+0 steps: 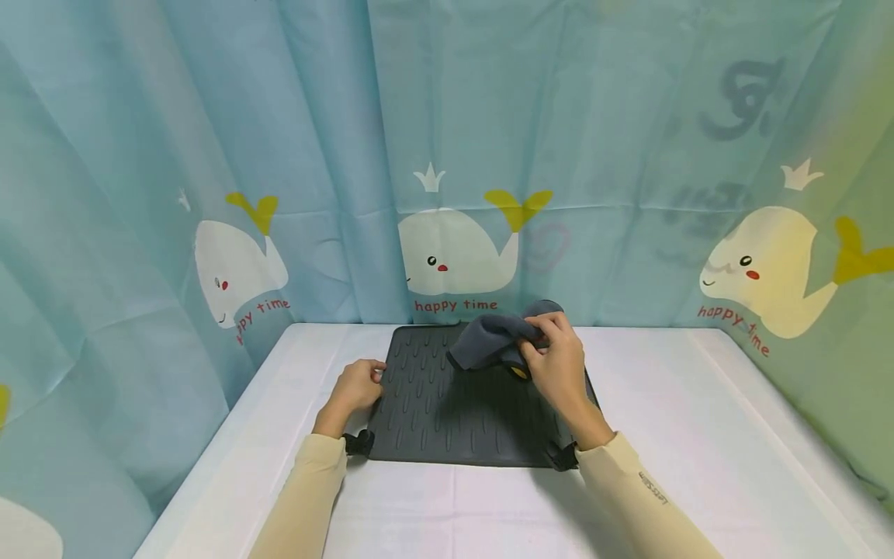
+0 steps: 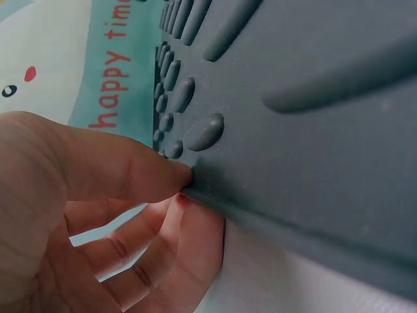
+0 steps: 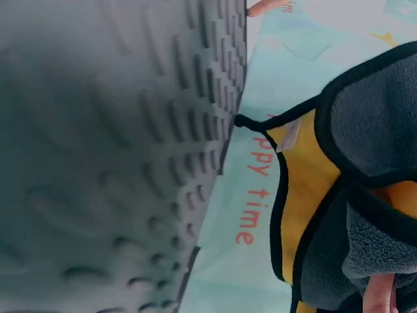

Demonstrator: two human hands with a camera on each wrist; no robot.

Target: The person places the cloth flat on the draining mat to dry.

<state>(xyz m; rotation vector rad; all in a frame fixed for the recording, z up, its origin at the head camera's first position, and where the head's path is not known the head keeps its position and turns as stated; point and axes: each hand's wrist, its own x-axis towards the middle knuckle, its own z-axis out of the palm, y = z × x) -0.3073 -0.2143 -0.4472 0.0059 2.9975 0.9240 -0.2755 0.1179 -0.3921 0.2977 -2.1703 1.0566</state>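
By the left hand (image 1: pixel 358 386), the left edge of a dark grey mat (image 1: pixel 412 423) is pinched, thumb above and fingers beneath; by the right hand (image 1: pixel 559 363), a bunched cloth (image 1: pixel 485 343) is gripped between thumb and fingers.

The scene is backed by a pale blue curtain (image 1: pixel 293 101) printed with whales. In front of it, a white worktop (image 1: pixel 670 419) is spread out, and on it the mat is laid, ribbed side up, with its far edge near the curtain. Placing of the mat can be judged done, and it seems to be steadied by its pinched edge.

The cloth is held over the far right part of the mat, by which a shadow is received; it seems to be kept clear of the surface. It is blue-grey, bound in black, with yellow shown in its folds and a small white label (image 3: pixel 290 134) sewn near one corner.

Taking up the cloth is therefore done; its use on the mat, if wiping is the work, is judged unfinished. How much has been wiped cannot be told.
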